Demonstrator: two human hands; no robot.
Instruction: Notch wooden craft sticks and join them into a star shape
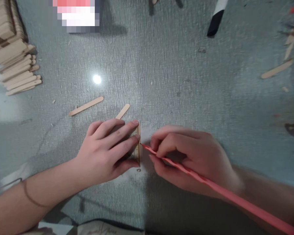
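At the far left edge of the grey bench (176,65) sits a stack of wooden craft sticks (13,62). Right of it a single stick (86,106) lies alone, with bare surface around it. The left hand (107,148) presses flat, fingers spread, on a small ruler (138,147), covering a short stick (123,111) whose tip pokes out. The right hand (191,156) pinches a red pencil (210,184), tip touching the ruler's edge. Loose sticks (278,68) lie far right.
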